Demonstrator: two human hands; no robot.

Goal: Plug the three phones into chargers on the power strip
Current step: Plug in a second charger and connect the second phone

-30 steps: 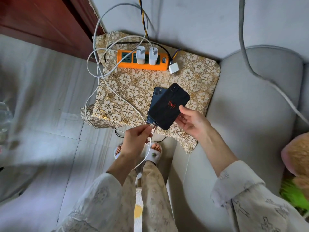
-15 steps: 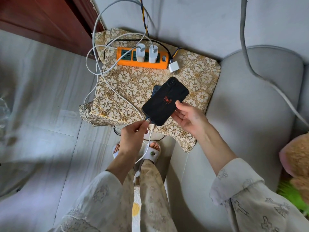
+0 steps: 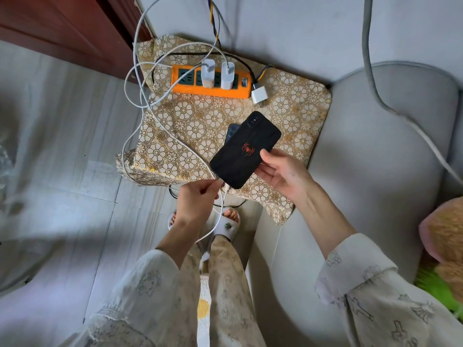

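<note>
My right hand [image 3: 283, 175] holds a black phone [image 3: 244, 150] with a red spider mark, back side up, above the patterned cushion [image 3: 200, 126]. A dark blue phone [image 3: 231, 131] peeks out beneath it. My left hand [image 3: 198, 204] pinches the plug end of a white charging cable [image 3: 160, 136] right at the black phone's lower end. The orange power strip [image 3: 190, 88] lies at the cushion's far side with two white chargers [image 3: 218, 75] plugged in. A third white charger [image 3: 259, 96] lies loose beside the strip's right end.
White cables loop off the cushion's left edge over the pale floor [image 3: 70, 156]. A grey sofa [image 3: 375, 151] is to the right, with a grey cable [image 3: 390, 111] running across it. A plush toy [image 3: 448, 236] sits at the far right. My feet in slippers [image 3: 229, 221] are below.
The black phone has shifted over the blue phone, hiding most of it. My left hand has brought the cable plug up to the black phone's lower end.
</note>
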